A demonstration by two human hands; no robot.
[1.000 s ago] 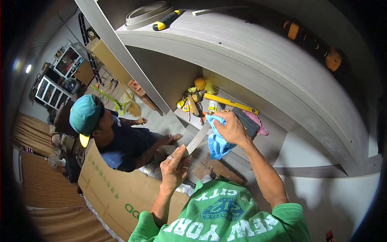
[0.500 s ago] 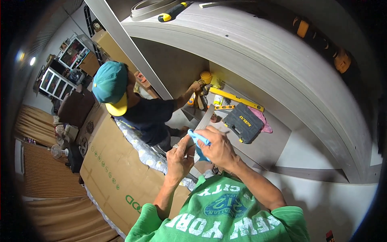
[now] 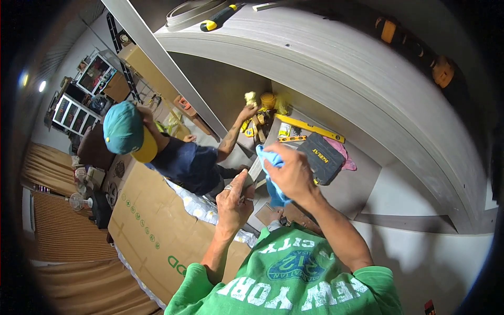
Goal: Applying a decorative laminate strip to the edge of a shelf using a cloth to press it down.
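Note:
My right hand (image 3: 292,176) is closed round a crumpled blue cloth (image 3: 271,157), which hangs below its fingers beside a narrow grey board (image 3: 257,169). Fingers of my left hand (image 3: 234,207) are closed at the near end of that board, their grip partly hidden. The board stretches away from me toward the tools under the shelf. On the left, a co-worker (image 3: 184,163) in a teal and yellow cap and dark shirt holds up a pale yellow, crumpled-looking thing (image 3: 250,98).
A curved grey panel (image 3: 336,79) arches overhead, with a yellow-black handled tool (image 3: 219,18) and coiled strip (image 3: 191,14) on it. Beneath lie a yellow spirit level (image 3: 311,128), black tool case (image 3: 321,159) and pink cloth (image 3: 345,153). Flat cardboard (image 3: 144,210) covers the left.
My right hand has moved up and right with the cloth, which now hangs more spread out. The co-worker has leaned left and lifted the pale yellow thing from among the tools.

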